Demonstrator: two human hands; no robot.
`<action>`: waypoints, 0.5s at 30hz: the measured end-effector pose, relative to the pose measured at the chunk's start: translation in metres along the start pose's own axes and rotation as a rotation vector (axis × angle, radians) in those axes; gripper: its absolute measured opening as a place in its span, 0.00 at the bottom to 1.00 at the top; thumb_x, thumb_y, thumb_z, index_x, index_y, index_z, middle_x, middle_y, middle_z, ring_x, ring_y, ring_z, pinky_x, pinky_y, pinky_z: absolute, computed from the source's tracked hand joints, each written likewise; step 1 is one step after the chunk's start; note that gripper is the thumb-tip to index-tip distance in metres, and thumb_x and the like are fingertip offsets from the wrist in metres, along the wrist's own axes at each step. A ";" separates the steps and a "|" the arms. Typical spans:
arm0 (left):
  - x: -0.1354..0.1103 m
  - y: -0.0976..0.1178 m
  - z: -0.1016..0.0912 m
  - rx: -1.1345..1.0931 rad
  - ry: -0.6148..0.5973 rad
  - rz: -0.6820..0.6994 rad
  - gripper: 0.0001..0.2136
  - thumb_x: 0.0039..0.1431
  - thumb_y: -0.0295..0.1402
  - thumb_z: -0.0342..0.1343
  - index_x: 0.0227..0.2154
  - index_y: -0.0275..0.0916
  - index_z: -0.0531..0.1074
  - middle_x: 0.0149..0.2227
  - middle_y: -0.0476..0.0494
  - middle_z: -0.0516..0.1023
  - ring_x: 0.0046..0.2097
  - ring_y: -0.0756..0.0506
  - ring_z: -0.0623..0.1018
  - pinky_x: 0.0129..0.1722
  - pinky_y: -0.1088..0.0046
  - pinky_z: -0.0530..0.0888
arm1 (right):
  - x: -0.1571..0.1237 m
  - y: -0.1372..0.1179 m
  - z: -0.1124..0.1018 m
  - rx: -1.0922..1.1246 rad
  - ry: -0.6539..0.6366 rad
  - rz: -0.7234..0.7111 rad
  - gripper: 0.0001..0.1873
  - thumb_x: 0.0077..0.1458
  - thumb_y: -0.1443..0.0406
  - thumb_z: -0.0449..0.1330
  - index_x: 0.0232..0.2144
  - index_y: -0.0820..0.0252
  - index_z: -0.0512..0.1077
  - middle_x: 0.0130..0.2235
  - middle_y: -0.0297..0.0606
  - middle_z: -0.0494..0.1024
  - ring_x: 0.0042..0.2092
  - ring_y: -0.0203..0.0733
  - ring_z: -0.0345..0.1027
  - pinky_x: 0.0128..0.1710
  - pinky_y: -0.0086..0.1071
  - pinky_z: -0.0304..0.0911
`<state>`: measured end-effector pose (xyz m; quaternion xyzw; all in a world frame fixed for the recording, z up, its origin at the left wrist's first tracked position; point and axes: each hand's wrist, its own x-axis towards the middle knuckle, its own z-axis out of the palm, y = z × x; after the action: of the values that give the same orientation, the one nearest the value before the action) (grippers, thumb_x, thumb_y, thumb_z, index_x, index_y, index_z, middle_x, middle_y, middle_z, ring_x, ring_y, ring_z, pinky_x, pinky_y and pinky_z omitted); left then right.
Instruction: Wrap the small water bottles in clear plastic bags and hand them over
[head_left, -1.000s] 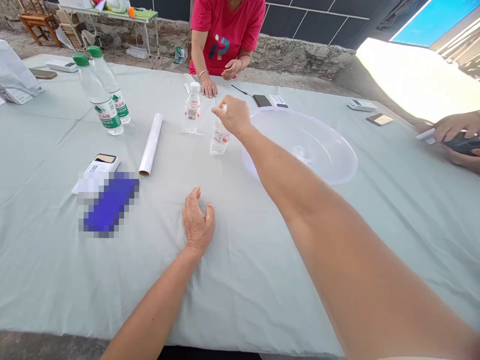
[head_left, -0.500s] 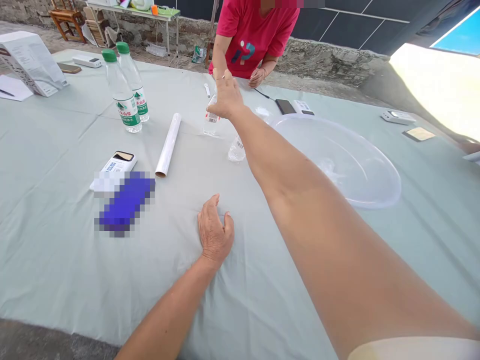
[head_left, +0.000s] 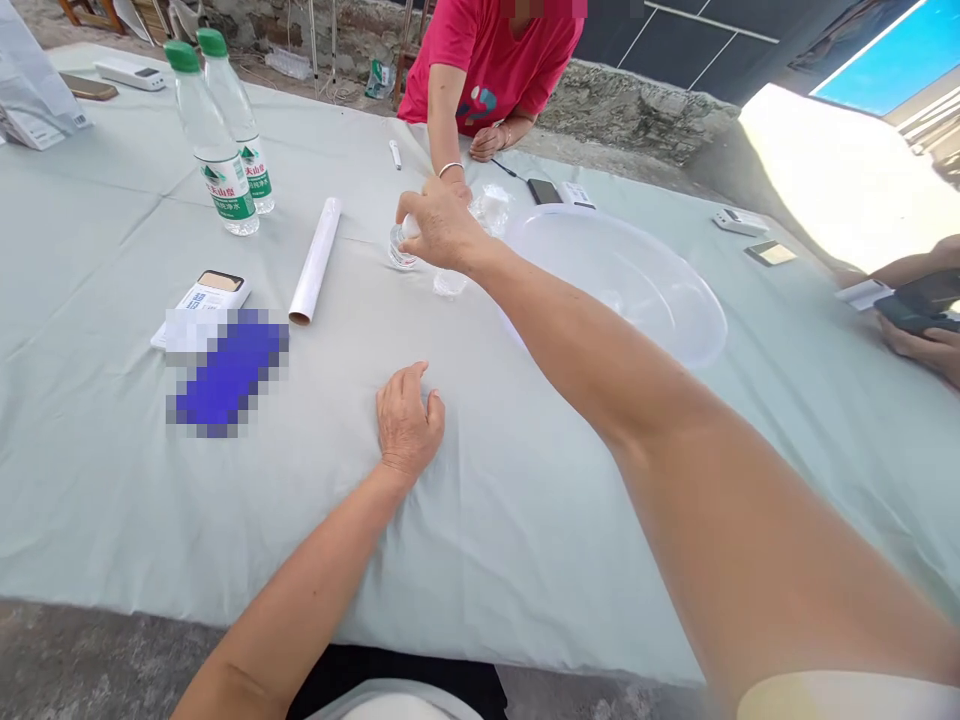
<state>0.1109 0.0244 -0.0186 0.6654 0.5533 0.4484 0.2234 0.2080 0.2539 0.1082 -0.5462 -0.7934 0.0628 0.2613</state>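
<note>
My right hand (head_left: 441, 228) reaches across the table, its fingers curled around the white top of a clear bottle (head_left: 402, 257). The bottle stands on the cloth, partly hidden by the hand. A co-worker's hand (head_left: 456, 184) is just behind mine; whether it touches the bottle I cannot tell. Crumpled clear plastic (head_left: 450, 284) lies close by. My left hand (head_left: 409, 420) rests on the cloth, holding nothing, thumb apart from the loosely bent fingers. To its upper left lies a white roll (head_left: 315, 262) with a brown core.
Two green-capped water bottles (head_left: 225, 190) stand at the left. Near them lie a white device (head_left: 201, 305) and a blurred blue object (head_left: 229, 375). A large translucent oval lid or basin (head_left: 675, 285) lies right of my arm. At the right edge, another person's hands hold a dark device (head_left: 926, 300).
My right hand has gone from spread above the bottle to closed around its top. The co-worker's arm has come lower, beside it. My left hand stays on the cloth; the view has shifted.
</note>
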 end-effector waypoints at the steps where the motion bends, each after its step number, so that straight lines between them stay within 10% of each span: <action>1: -0.001 0.000 0.000 0.027 -0.032 0.054 0.16 0.60 0.27 0.50 0.51 0.40 0.70 0.47 0.37 0.79 0.51 0.40 0.78 0.51 0.58 0.72 | -0.009 -0.003 -0.004 0.047 -0.004 -0.015 0.10 0.45 0.66 0.70 0.32 0.55 0.75 0.41 0.38 0.73 0.49 0.54 0.68 0.51 0.44 0.61; 7: -0.007 0.001 0.003 0.121 -0.359 0.453 0.13 0.63 0.26 0.46 0.42 0.41 0.74 0.42 0.38 0.79 0.43 0.42 0.78 0.41 0.64 0.73 | -0.067 -0.043 -0.043 0.103 -0.150 -0.013 0.10 0.45 0.63 0.71 0.28 0.56 0.73 0.31 0.37 0.72 0.43 0.51 0.69 0.44 0.42 0.63; 15: -0.008 -0.001 0.002 0.110 -0.447 0.519 0.10 0.61 0.27 0.49 0.36 0.42 0.75 0.36 0.42 0.80 0.39 0.43 0.78 0.40 0.65 0.72 | -0.115 -0.085 -0.069 0.112 -0.243 -0.002 0.17 0.44 0.58 0.74 0.27 0.55 0.70 0.33 0.35 0.74 0.38 0.45 0.68 0.38 0.39 0.65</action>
<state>0.1123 0.0180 -0.0238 0.8767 0.3266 0.3030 0.1813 0.2011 0.1041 0.1604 -0.5184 -0.8150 0.1722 0.1934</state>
